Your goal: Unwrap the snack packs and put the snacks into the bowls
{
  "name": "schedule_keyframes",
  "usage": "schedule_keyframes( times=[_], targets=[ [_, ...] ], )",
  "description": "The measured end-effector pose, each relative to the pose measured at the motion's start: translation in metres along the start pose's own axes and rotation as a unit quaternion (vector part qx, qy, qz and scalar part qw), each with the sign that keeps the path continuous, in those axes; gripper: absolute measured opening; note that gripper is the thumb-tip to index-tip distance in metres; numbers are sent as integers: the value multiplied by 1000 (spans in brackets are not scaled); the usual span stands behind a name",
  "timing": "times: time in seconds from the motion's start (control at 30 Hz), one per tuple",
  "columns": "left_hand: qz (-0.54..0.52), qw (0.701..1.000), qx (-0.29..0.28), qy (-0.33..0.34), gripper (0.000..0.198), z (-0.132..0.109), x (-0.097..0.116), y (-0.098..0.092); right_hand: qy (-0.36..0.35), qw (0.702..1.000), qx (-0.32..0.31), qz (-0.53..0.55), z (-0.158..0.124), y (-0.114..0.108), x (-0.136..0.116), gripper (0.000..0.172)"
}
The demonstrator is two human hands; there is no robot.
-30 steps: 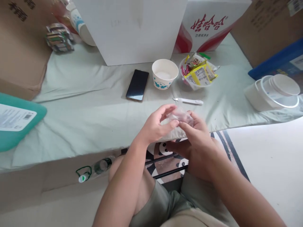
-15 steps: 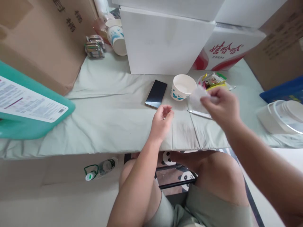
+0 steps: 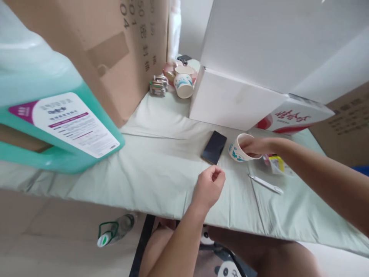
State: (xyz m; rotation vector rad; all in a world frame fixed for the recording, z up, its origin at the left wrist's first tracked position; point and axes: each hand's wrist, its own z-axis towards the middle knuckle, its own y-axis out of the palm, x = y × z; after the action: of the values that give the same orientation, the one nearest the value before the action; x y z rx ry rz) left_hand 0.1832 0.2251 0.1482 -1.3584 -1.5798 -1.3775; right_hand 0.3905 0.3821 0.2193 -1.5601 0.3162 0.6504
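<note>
My right hand (image 3: pixel 255 147) reaches into a white paper cup (image 3: pixel 238 151) with blue leaf prints; its fingertips are hidden inside, and so is anything they hold. The cup tilts slightly. My left hand (image 3: pixel 211 182) is closed near the table's front edge, just below a dark phone (image 3: pixel 214 147); whatever its fingers pinch is too small to make out. A white slim tool (image 3: pixel 265 184) lies on the cloth in front of the cup. Small colorful packets (image 3: pixel 276 164) sit to the right of the cup, partly under my right forearm.
White boxes (image 3: pixel 233 100) stand behind the phone. At the left are a large green jug (image 3: pixel 98 127) and a cardboard box (image 3: pixel 115 57). Another printed cup (image 3: pixel 183 85) stands at the back. A plastic bottle (image 3: pixel 123 227) lies on the floor.
My right hand has moved into the cup; the white piece it held is no longer visible. The cup has tilted. The view has shifted left, and my left hand stays near the phone.
</note>
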Motion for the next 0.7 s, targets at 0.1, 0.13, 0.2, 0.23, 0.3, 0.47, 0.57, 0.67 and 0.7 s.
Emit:
schedule_keyframes(
  times=[0.1, 0.13, 0.2, 0.23, 0.3, 0.47, 0.57, 0.67, 0.7],
  targets=[
    [-42, 998, 28, -32, 16, 3, 9, -9, 20, 997, -55, -57, -13, -19, -14, 20],
    [-59, 997, 37, -42, 16, 4, 12, -11, 23, 996, -46, -75, -24, -21, -19, 16],
    [-86, 994, 42, -58, 15, 6, 16, -13, 12, 996, -6, -93, -59, -16, -25, 13],
    [-92, 993, 41, -62, 15, 6, 17, -13, -17, 995, 35, -89, -82, -7, -25, 23],
    [-79, 995, 36, -59, 16, 6, 15, -13, -74, 997, 11, -27, -129, 19, -19, 42],
    [13, 998, 42, -45, 21, 0, 5, -5, -12, 997, -5, 71, -198, 87, 6, 60],
    [90, 993, 55, -46, 30, -1, -1, 6, 8, 989, -3, 149, -198, 99, 10, 59],
    [181, 981, 63, -38, 35, 0, -4, 17, 2, 978, 6, 208, -193, 94, 10, 54],
    [207, 976, 62, -33, 37, 2, -5, 21, 1, 974, 9, 227, -193, 91, 10, 53]
  ],
)
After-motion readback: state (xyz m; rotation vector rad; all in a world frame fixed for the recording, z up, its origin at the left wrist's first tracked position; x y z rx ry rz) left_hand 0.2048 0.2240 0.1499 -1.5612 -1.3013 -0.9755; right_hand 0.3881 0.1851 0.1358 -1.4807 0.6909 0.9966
